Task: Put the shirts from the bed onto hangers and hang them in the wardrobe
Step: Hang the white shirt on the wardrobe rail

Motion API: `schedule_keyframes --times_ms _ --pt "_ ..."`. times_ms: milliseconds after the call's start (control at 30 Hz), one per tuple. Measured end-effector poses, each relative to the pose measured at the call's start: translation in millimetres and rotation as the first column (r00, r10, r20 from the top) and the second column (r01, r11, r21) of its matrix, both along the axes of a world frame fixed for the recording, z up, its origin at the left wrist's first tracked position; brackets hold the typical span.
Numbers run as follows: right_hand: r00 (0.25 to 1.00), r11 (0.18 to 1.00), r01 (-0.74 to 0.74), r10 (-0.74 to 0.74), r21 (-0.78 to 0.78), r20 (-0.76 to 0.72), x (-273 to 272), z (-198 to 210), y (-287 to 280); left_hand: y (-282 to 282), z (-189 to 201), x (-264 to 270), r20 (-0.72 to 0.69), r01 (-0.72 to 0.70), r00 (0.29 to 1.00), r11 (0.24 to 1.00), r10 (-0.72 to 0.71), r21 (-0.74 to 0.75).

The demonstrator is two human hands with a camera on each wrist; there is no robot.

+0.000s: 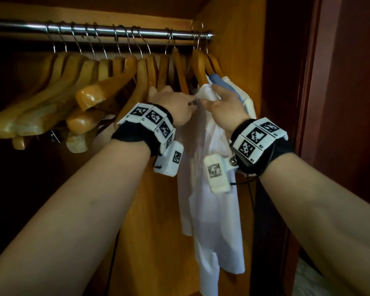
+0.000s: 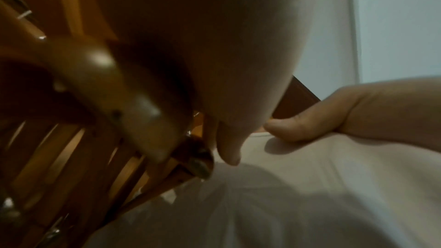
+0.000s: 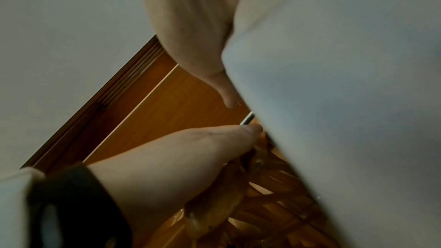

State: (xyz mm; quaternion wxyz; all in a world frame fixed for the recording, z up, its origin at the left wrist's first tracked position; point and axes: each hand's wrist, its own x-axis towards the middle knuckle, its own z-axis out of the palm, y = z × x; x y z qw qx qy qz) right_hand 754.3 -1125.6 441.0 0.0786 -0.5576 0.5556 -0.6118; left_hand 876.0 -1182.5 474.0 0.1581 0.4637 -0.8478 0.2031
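Note:
A white shirt (image 1: 212,199) hangs from a wooden hanger (image 1: 199,67) near the right end of the metal rail (image 1: 115,32). Both hands are up at its shoulder. My left hand (image 1: 190,104) pinches the shirt's left edge just under the hanger. My right hand (image 1: 214,101) grips the shoulder fabric, with the thumb (image 2: 286,129) pressed on the cloth (image 2: 310,186). In the right wrist view the shirt (image 3: 346,101) covers the right hand's fingers, and the left hand (image 3: 179,157) reaches in from below. A garment with a blue collar (image 1: 219,81) hangs just behind.
Several empty wooden hangers (image 1: 94,92) crowd the rail to the left, close to my left wrist. The wardrobe's orange side wall (image 1: 233,50) stands right behind the shirt. A dark red door frame (image 1: 340,103) bounds the right. The wardrobe's left interior is dark.

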Motion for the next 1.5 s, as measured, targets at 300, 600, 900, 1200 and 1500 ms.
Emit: schedule_keyframes --times_ms 300,600,900,1200,1500 --pt "1.000 1.000 -0.002 0.002 -0.003 0.004 -5 6 -7 -6 7 -8 -0.219 -0.064 0.972 0.993 0.085 0.098" --pt "0.991 1.000 -0.008 0.005 -0.020 -0.133 -4 16 -25 -10 22 -7 -0.766 0.413 0.635 0.883 -0.105 0.222" --pt "0.994 0.998 -0.050 0.048 -0.023 -0.095 -13 16 -32 -15 23 -3 -0.774 0.512 0.610 0.831 -0.173 0.218" --pt "0.995 0.995 -0.097 0.097 -0.035 -0.013 -19 12 -25 -31 17 -1 -0.878 0.487 0.427 0.873 -0.216 0.022" --pt "0.986 0.985 -0.158 0.161 -0.069 0.043 -24 9 -11 -40 21 20 -0.953 0.695 0.248 0.717 -0.171 0.052"
